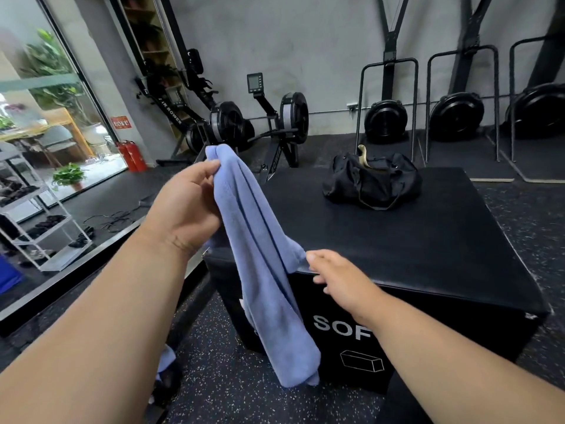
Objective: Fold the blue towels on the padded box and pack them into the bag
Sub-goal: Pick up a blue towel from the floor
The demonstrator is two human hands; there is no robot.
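One blue towel [263, 255] hangs in the air over the near left corner of the padded box [412, 240], bunched lengthwise. The left hand [186, 203] pinches its top end and the right hand [339, 276] closes its fingers on a fold at the box's near edge. One black bag [373, 182] sits at the far side of the box top, with bare padding between. A second scrap of blue cloth [166, 359] shows low at the left.

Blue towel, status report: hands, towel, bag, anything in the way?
Left hand grips blue towel up top; right hand pinches its edge. Towel hangs unfolded beside padded box. Bag on box's far side. Nothing in the way.
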